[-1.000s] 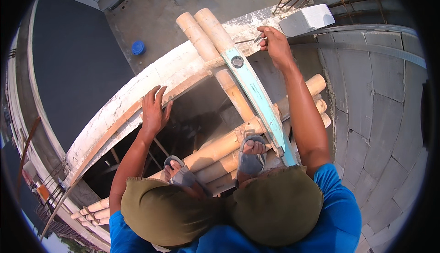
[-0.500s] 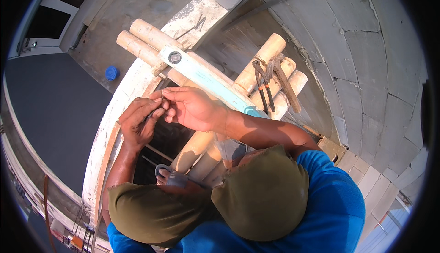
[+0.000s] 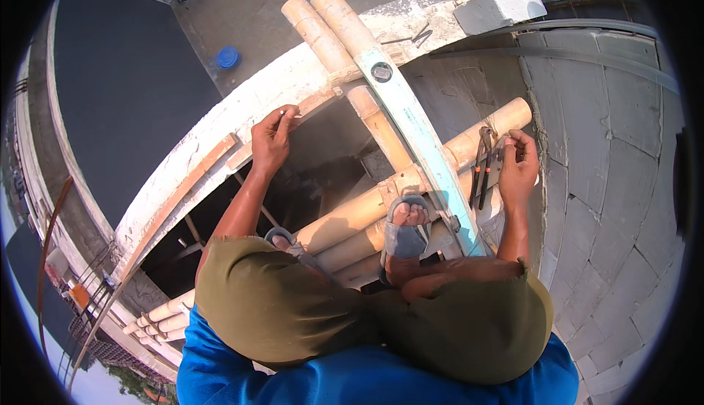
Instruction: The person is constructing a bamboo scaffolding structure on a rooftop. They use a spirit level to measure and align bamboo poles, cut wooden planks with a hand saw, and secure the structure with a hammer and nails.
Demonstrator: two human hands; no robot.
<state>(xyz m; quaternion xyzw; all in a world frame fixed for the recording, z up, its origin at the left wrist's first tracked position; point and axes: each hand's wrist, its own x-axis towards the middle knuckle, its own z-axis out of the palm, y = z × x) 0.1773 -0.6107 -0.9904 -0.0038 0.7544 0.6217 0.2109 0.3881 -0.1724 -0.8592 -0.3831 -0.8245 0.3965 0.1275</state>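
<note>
My left hand [image 3: 271,141] is raised over the rim of the white concrete ledge, thumb and fingers pinched on a small thin thing with a pale tip [image 3: 282,113], too small to name. At the right, my right hand [image 3: 519,167] reaches down to the bamboo, its fingers curled over a hammer [image 3: 501,150] that they mostly hide. Touching distance from it, pincers [image 3: 482,167] with black and orange handles lie on the bamboo poles [image 3: 506,117]. A light-blue spirit level [image 3: 414,123] rests slanting across the poles.
My sandalled foot [image 3: 405,233] stands on the lower bamboo poles [image 3: 334,218], above a dark opening [image 3: 183,258]. The curved concrete ledge [image 3: 246,101] borders it, with a grey block [image 3: 502,8] on its far end. A block wall [image 3: 601,156] rises at the right. A blue lid [image 3: 228,57] lies beyond.
My hands, together over the opening before, are now apart. The right has swung out to the hammer beside the pincers; the left still pinches something small. The view has turned.
</note>
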